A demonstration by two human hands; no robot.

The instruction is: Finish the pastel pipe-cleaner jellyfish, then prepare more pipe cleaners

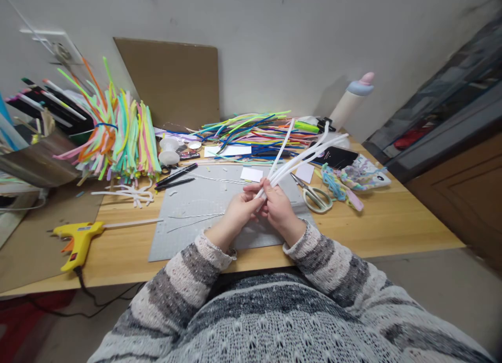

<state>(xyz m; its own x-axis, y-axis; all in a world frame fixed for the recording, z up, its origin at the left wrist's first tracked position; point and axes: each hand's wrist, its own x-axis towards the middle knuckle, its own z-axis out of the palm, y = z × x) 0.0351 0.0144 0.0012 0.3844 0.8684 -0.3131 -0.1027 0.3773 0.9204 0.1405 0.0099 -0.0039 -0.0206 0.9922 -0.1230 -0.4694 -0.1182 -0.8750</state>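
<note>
A bundle of white pipe cleaners (290, 164) is gripped by both hands over the grey cutting mat (188, 201). My left hand (243, 210) pinches the bundle near its lower end. Close against it, my right hand (279, 207) is closed on the same stems. Their long ends fan out up and to the right. Thin silver wires (196, 216) lie on the mat left of my hands, and a small white card (251, 174) lies just beyond them. Scissors with pale handles (318, 200) rest to the right. My fingers hide the bundle's lower part.
A yellow glue gun (80, 240) with its cord is at the left. Behind it stand bundled colourful pipe cleaners (129, 138). More pipe cleaners (254, 130) lie along the wall. Black pens (176, 180) sit at the mat's edge, and a pale bottle (349, 104) stands back right.
</note>
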